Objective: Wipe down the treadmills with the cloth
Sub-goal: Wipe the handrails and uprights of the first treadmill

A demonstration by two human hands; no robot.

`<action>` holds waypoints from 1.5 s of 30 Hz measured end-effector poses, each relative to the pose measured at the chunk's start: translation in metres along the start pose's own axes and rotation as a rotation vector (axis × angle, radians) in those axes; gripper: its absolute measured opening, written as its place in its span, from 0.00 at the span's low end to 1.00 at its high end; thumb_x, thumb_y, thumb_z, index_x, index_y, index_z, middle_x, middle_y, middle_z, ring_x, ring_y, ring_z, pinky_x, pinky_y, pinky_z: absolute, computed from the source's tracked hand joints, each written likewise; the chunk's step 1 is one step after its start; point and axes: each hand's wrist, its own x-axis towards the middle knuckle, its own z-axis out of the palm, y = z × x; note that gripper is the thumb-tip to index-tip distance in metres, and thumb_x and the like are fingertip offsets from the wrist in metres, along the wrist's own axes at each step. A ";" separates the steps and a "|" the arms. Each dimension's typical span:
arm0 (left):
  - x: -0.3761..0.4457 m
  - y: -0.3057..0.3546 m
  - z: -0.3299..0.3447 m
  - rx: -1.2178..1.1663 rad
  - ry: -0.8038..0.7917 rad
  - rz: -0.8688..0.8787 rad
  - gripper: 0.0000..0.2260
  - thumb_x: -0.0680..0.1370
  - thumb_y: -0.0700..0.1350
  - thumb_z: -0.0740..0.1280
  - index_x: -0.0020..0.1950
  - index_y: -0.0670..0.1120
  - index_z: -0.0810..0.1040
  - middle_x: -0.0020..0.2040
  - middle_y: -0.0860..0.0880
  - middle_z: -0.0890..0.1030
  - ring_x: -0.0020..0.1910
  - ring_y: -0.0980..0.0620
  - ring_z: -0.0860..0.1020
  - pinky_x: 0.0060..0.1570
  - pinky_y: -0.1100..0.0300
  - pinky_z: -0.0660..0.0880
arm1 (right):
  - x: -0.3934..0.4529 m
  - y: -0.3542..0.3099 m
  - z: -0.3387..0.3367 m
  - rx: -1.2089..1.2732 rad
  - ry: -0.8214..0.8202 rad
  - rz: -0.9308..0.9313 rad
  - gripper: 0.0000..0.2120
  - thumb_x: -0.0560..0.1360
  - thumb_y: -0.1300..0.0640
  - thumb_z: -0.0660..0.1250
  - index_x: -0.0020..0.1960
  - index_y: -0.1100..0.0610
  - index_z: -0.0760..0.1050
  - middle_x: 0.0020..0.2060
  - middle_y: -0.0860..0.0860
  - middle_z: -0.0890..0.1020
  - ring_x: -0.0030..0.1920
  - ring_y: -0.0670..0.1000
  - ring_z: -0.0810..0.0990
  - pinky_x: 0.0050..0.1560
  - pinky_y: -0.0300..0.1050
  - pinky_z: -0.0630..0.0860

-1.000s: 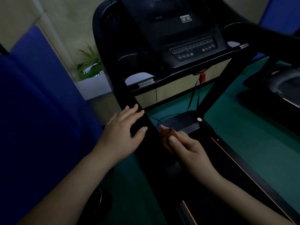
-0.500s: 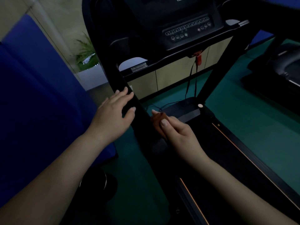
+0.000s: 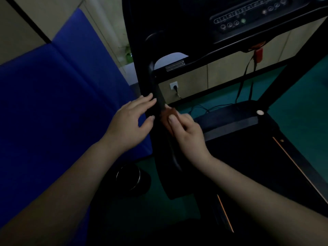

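A dim gym is shown. A small orange cloth [image 3: 167, 116] is pinched in the right hand [image 3: 189, 137] and pressed against the treadmill [image 3: 230, 132] upright's right side. The left hand [image 3: 131, 124], fingers straight, is rested on the upright's left side.

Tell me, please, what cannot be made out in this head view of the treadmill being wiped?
- Cloth: mostly covered by the right hand; its extent is hidden.
- Console: cut off by the top edge; button labels too small.
- Left upright: dim light hides whether it is clean, and whether the left hand presses it.
- Round dark object on the floor: too dark to identify.
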 end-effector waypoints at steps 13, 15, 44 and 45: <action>0.016 -0.007 -0.022 -0.044 -0.234 -0.019 0.28 0.74 0.53 0.66 0.73 0.60 0.61 0.74 0.67 0.57 0.72 0.70 0.52 0.70 0.71 0.50 | 0.026 0.000 0.005 0.078 -0.057 -0.050 0.16 0.79 0.54 0.62 0.67 0.49 0.73 0.43 0.51 0.72 0.43 0.37 0.73 0.47 0.26 0.68; 0.017 -0.009 -0.022 -0.040 -0.223 -0.030 0.30 0.72 0.58 0.63 0.73 0.59 0.62 0.73 0.68 0.58 0.72 0.71 0.54 0.69 0.73 0.51 | 0.045 0.006 0.007 0.156 -0.036 0.067 0.15 0.80 0.54 0.61 0.66 0.48 0.73 0.46 0.52 0.75 0.43 0.37 0.74 0.48 0.26 0.67; 0.068 -0.039 -0.026 0.060 -0.203 -0.149 0.41 0.66 0.69 0.56 0.77 0.56 0.53 0.76 0.64 0.49 0.73 0.67 0.51 0.67 0.69 0.51 | 0.110 0.032 0.024 0.042 -0.001 0.134 0.17 0.81 0.50 0.58 0.68 0.45 0.72 0.51 0.52 0.76 0.49 0.39 0.76 0.50 0.24 0.69; 0.068 -0.039 -0.025 0.058 -0.190 -0.155 0.41 0.66 0.69 0.55 0.77 0.56 0.52 0.76 0.65 0.49 0.73 0.66 0.51 0.67 0.69 0.51 | 0.098 0.026 0.024 0.058 0.013 0.110 0.17 0.80 0.51 0.59 0.68 0.43 0.71 0.49 0.52 0.75 0.47 0.39 0.76 0.47 0.24 0.68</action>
